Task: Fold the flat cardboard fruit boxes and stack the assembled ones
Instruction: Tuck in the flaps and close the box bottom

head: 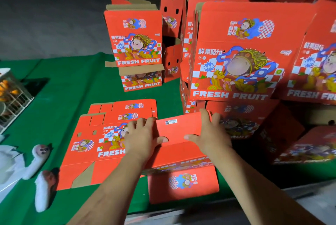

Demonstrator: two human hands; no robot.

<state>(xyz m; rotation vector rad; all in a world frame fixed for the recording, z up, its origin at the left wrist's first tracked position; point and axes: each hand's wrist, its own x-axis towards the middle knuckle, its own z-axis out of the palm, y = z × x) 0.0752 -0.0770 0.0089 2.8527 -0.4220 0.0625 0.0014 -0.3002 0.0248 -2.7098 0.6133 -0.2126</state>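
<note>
**Half-folded fruit box held at both ends**

Flat blanks (101, 144) lying left on the green tabletop (60, 86). Left hand (141, 138) and right hand (209, 134) each grasping an end of the half-folded box (179, 132), thumbs at the handle slot. Light, stiff, prone to creasing; best held along edges near the scored folds. Assembled stacks (234, 52) standing behind and right.
</note>
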